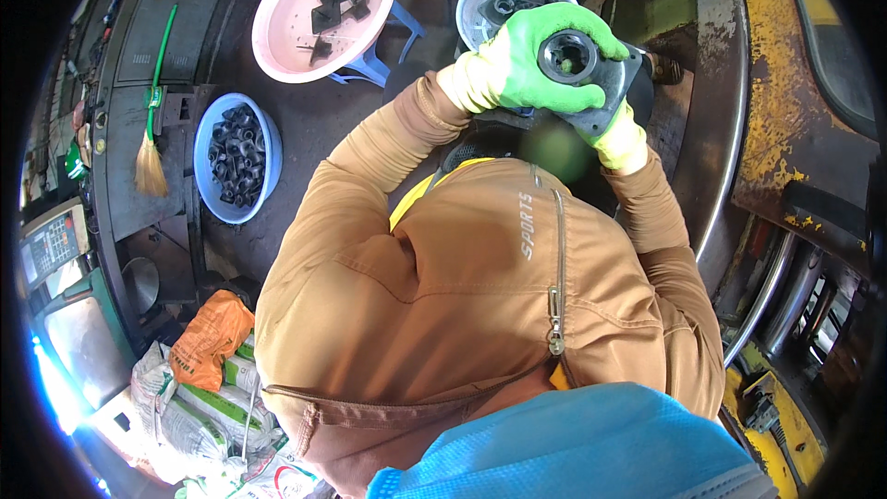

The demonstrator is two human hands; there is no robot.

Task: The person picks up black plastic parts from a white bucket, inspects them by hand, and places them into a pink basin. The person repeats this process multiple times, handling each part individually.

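Note:
My left hand point(525, 60), in a green and yellow glove, is closed around a black flanged part point(610, 83) with a round, hollow collar facing up. The fingers curl over the top of the collar, and the thumb lies along its lower side. My right hand point(621, 140), gloved the same way, grips the flange from below and behind; most of its fingers are hidden by the part. Just beyond my left wrist is a white-blue basket point(473, 2) with more black parts point(517, 2) in it.
A pink basin point(268, 23) with several black pieces rests on a blue stool point(370, 66). At left stand a blue tub point(205, 152) full of black parts and a broom point(152, 120). Worn yellow machinery point(776, 83) borders my right; sacks point(199, 425) lie lower left.

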